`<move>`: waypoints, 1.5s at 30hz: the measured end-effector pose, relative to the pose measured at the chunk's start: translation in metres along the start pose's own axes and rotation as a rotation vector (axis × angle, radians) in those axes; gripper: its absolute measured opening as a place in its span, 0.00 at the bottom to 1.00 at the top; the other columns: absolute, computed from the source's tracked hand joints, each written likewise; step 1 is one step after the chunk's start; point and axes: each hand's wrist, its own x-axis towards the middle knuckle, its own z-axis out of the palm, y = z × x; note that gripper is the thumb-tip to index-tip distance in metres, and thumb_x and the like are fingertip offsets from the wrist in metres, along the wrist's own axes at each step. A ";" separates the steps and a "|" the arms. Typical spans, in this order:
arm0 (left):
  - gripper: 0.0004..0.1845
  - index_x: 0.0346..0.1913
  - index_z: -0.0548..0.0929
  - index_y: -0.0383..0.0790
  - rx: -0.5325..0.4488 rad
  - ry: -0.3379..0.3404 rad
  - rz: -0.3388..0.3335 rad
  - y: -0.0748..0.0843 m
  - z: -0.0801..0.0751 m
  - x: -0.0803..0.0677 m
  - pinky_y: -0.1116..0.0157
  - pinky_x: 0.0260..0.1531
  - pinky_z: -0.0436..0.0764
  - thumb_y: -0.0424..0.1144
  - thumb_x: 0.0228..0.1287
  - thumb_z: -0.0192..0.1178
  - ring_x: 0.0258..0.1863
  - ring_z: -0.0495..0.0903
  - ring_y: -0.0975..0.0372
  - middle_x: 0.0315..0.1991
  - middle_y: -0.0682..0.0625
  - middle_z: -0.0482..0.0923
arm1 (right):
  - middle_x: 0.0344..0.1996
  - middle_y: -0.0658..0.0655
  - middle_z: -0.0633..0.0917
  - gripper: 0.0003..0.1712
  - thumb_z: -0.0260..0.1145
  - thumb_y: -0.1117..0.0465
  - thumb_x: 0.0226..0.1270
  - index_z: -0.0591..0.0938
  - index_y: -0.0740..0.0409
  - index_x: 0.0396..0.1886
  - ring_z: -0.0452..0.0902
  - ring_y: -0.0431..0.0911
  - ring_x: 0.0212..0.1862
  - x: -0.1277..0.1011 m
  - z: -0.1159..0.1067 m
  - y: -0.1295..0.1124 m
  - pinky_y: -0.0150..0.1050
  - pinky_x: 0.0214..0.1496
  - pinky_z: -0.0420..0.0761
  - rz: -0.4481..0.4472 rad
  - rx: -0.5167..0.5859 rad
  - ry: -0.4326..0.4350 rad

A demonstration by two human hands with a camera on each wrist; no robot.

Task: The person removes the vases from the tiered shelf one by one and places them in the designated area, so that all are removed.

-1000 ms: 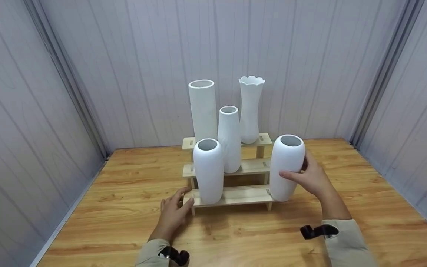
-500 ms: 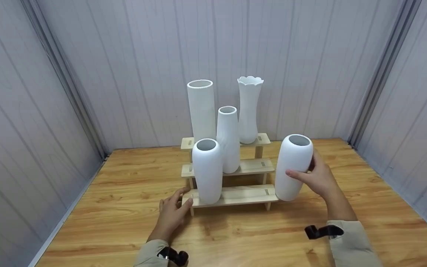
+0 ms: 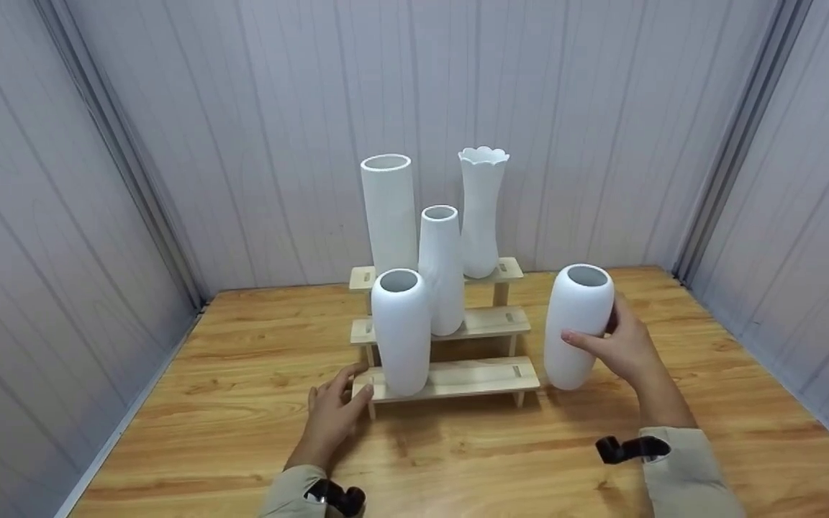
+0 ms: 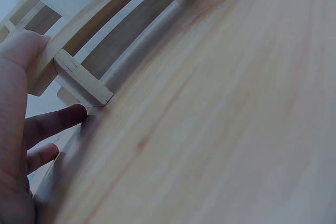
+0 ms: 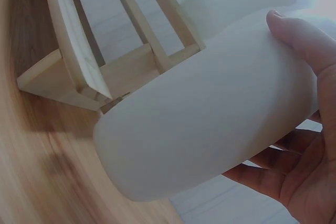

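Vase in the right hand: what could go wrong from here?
1. Slip: the right hand grips the held vase from one side, so it might slide or tilt.
2. Bump: its base looks close to the wooden stand; drifting back left could knock it.
3. Topple: the front vase stands on that stand; a jolt might tip it.

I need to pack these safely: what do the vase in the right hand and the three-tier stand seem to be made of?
The vase in the right hand: probably ceramic, matte and white, judging by its smooth surface and soft shading without sharp highlights; coated plastic can't be ruled out. The stand: pale wood, apparently unvarnished, with faint grain and slotted joints.
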 end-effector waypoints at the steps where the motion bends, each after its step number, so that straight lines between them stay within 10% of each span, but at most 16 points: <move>1: 0.24 0.58 0.72 0.62 0.000 0.000 -0.003 0.000 0.000 0.000 0.47 0.63 0.32 0.61 0.58 0.55 0.58 0.64 0.49 0.50 0.47 0.76 | 0.57 0.62 0.70 0.58 0.75 0.42 0.42 0.53 0.50 0.69 0.68 0.58 0.56 0.001 0.000 0.002 0.59 0.51 0.71 0.002 -0.003 0.001; 45: 0.24 0.58 0.72 0.61 0.012 -0.007 0.014 -0.002 0.001 0.001 0.45 0.62 0.33 0.61 0.59 0.54 0.57 0.65 0.50 0.52 0.49 0.75 | 0.60 0.63 0.65 0.61 0.76 0.45 0.42 0.49 0.49 0.71 0.64 0.58 0.59 0.008 0.015 0.039 0.57 0.57 0.66 0.005 0.042 0.019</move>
